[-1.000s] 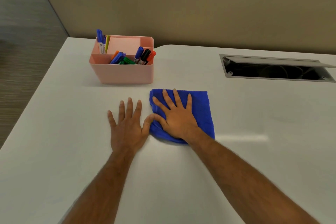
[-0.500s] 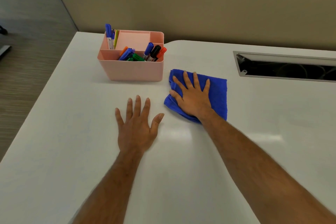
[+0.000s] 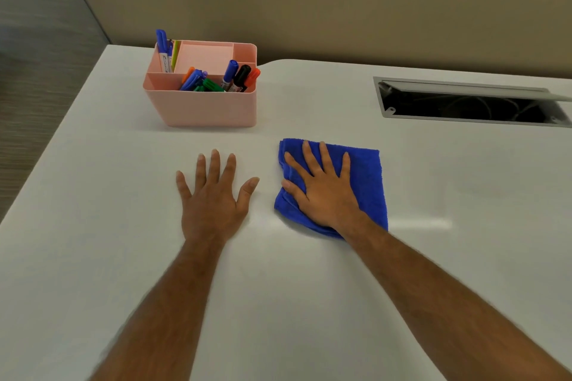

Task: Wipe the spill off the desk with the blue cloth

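A folded blue cloth (image 3: 366, 176) lies on the white desk (image 3: 309, 288), a little right of centre. My right hand (image 3: 322, 189) presses flat on its left half, fingers spread, thumb at the cloth's left edge. My left hand (image 3: 213, 198) rests palm down on the bare desk to the cloth's left, fingers apart, holding nothing; a small gap separates its thumb from the cloth. No liquid stands out on the desk; I only see a pale sheen by the cloth's near edge.
A pink desk organizer (image 3: 201, 108) with several markers stands behind my left hand. An open cable hatch (image 3: 464, 105) is cut into the desk at the back right. A beige partition (image 3: 340, 3) runs along the back; the desk's left edge drops to the floor.
My right hand has slid the cloth to the right, away from my left thumb, first away from me and then slightly back. My left hand stayed flat on the desk.
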Demonstrator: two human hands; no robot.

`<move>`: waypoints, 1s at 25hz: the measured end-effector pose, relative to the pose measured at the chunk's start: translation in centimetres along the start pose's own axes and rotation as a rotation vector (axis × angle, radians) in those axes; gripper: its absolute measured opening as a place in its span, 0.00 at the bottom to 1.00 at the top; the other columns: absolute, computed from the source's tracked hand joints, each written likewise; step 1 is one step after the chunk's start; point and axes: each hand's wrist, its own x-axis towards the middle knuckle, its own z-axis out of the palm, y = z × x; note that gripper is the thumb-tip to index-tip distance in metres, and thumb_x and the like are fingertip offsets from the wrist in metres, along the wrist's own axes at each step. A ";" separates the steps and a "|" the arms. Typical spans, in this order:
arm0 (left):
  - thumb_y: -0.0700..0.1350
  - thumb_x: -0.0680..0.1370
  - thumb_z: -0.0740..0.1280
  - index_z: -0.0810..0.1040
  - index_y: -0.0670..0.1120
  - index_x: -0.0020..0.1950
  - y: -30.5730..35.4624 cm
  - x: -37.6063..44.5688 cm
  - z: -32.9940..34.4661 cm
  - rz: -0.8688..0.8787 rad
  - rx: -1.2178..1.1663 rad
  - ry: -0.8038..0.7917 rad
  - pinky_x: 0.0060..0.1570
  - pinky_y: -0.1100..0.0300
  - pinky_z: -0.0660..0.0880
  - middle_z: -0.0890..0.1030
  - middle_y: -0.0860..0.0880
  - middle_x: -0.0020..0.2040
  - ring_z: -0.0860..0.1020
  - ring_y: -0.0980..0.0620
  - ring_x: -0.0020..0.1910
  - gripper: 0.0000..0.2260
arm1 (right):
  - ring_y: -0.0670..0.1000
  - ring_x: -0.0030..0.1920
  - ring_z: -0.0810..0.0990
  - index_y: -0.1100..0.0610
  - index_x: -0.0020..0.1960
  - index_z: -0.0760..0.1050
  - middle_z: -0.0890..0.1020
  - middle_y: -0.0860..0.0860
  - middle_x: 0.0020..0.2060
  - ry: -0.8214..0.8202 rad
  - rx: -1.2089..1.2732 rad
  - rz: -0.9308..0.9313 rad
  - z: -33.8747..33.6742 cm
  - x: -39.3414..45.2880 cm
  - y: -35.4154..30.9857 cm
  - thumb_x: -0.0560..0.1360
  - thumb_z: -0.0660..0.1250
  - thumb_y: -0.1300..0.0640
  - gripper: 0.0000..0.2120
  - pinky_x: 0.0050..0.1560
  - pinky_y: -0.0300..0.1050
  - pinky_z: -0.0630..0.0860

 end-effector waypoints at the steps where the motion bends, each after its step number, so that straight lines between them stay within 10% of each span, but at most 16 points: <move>1: 0.71 0.76 0.37 0.47 0.56 0.82 0.0 0.0 0.0 -0.003 0.005 -0.002 0.77 0.37 0.40 0.47 0.50 0.83 0.43 0.47 0.82 0.36 | 0.57 0.80 0.36 0.40 0.79 0.37 0.39 0.49 0.81 0.001 -0.009 -0.016 0.1 -0.8 -0.3 0.75 0.31 0.31 0.35 0.73 0.73 0.36; 25: 0.71 0.76 0.37 0.51 0.55 0.82 0.0 -0.2 -0.2 0.005 -0.025 0.019 0.77 0.38 0.39 0.50 0.50 0.83 0.45 0.48 0.82 0.37 | 0.56 0.81 0.41 0.39 0.80 0.48 0.47 0.47 0.81 0.024 -0.004 -0.301 2.3 -17.5 -0.7 0.81 0.44 0.32 0.29 0.72 0.71 0.38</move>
